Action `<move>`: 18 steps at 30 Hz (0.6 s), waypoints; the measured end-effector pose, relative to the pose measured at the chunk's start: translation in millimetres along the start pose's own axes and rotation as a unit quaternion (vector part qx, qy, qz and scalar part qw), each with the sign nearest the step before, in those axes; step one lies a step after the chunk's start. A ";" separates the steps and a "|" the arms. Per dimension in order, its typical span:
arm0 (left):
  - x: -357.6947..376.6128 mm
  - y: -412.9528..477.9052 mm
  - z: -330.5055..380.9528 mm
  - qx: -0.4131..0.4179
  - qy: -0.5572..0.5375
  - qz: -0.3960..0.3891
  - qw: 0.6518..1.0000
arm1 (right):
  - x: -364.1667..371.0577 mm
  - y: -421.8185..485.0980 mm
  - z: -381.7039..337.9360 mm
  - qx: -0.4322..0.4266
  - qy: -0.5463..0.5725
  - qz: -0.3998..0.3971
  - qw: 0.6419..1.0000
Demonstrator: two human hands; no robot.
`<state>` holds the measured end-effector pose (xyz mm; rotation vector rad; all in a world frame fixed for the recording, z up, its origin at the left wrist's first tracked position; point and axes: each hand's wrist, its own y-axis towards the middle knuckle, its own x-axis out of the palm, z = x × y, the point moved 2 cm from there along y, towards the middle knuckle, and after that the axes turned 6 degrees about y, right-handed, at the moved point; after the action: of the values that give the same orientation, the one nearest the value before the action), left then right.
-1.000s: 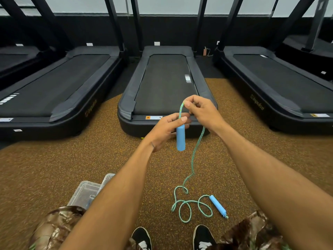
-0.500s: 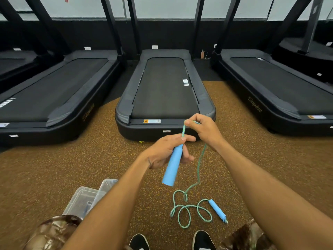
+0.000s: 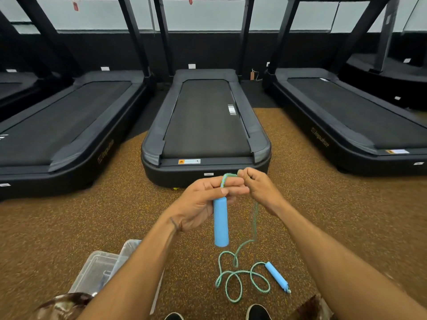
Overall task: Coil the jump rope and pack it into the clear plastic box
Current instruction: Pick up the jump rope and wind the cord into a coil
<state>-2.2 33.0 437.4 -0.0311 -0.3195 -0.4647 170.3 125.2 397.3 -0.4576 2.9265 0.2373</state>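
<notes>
- left hand [image 3: 198, 204] at frame center grips one blue handle [image 3: 221, 224], hanging upright
- right hand [image 3: 258, 188] fingers pinch the green rope [image 3: 254, 218] just beside it
- second handle [image 3: 277, 277] plus loose loops on the floor [image 3: 69, 227], lower center
- clear plastic box [image 3: 99, 271] lower left

floor [image 3: 69, 227]: speckled brown | treadmills [image 3: 205, 121]: black, in a row | windows [image 3: 208, 17]: pale

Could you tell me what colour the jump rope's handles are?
Light blue, both handles, in the head view.

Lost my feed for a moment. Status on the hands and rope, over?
Left hand grips one handle; right hand pinches the rope just above it. Rest of rope and second handle loose on floor. Box open, lower left, nothing blocking.
</notes>
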 end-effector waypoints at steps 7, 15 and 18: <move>-5.4 4.2 1.4 0.003 0.001 0.048 0.999 | -0.5 -20.9 25.4 0.018 -0.112 -0.017 0.993; -18.2 24.7 12.6 0.010 0.044 0.151 0.988 | 14.0 -33.3 23.8 0.006 -0.119 -0.083 0.989; -23.6 30.4 18.6 0.017 0.050 0.173 0.983 | 19.1 -30.5 15.5 -0.008 -0.109 -0.088 0.990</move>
<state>-14.1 72.3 449.0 -0.0285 -0.2173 -0.1142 164.1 93.8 374.6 -0.6440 2.6551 0.2698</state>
